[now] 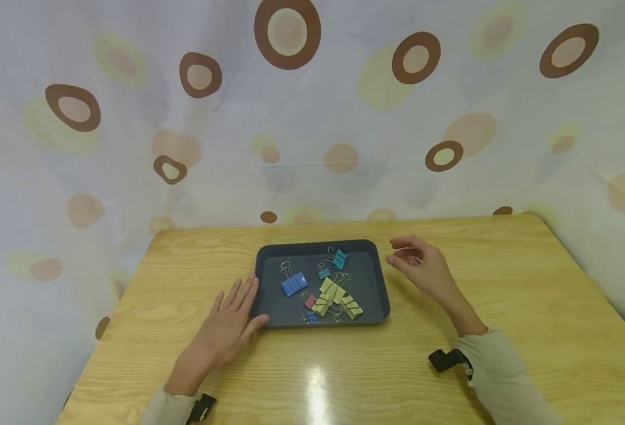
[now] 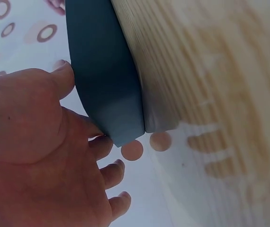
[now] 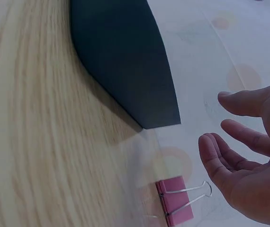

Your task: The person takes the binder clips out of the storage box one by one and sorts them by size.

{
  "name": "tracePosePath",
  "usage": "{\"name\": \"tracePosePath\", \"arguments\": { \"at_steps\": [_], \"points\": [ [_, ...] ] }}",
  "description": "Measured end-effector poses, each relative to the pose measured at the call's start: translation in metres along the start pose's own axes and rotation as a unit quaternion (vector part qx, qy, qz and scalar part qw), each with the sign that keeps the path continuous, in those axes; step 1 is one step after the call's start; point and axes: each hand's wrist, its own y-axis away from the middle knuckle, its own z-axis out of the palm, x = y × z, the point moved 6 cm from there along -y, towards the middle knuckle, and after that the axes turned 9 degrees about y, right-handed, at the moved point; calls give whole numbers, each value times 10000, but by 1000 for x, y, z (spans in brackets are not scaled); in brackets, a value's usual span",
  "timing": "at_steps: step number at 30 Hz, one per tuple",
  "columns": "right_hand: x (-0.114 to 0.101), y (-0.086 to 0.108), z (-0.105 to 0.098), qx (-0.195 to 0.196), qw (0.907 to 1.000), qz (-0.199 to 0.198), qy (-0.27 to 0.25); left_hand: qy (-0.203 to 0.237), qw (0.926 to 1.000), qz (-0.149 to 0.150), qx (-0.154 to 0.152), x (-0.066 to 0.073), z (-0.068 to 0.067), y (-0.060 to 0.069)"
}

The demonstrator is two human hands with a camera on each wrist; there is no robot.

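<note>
Beige cloth on the left sleeve (image 1: pixel 166 408) is giving way to the left hand (image 1: pixel 219 330), which is resting its straight, slightly parted fingers against the left side of a dark tray (image 1: pixel 365 289). Inside that tray I'm seeing a large blue clip (image 1: pixel 294 284) lying left of centre, a small pink clip (image 1: pixel 310 301) and a small blue clip (image 1: pixel 312 317) sitting nearer its front rim, three yellow clips (image 1: pixel 334 290) clustering at its middle and two teal clips (image 1: pixel 339 260) lying toward its back. Right of the tray, the right hand (image 1: pixel 419 268) is hovering, fingers loosely curved, thumb apart. Near those fingers, outside the tray, another pink clip (image 3: pixel 176 201) is showing.
</note>
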Motion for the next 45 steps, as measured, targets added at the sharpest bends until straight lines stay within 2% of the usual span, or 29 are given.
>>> {"name": "tracePosePath", "arguments": {
  "at_steps": [6,12,17,24,32,40,45],
  "points": [
    [-11,1,15,-186,9994,-39,-305,-97,9999,80,92,0,-3,-4],
    [-27,2,37,-569,9962,7,-653,-118,9997,123,160,-1,-6,-5],
    [-36,3,55,-809,9947,-95,-634,-45,9996,163,213,-1,-5,-3],
    [-47,7,70,-1088,9933,-160,-349,-117,9998,72,121,1,-5,-4],
    [-53,14,98,-1551,9876,-128,181,23,10000,55,-45,-4,-2,3],
    [-50,13,107,-1312,9885,-85,746,106,9998,88,-146,-2,-4,4],
    [-48,14,110,-1216,9867,-86,1077,96,9998,67,-178,-2,1,4]
  ]
}}
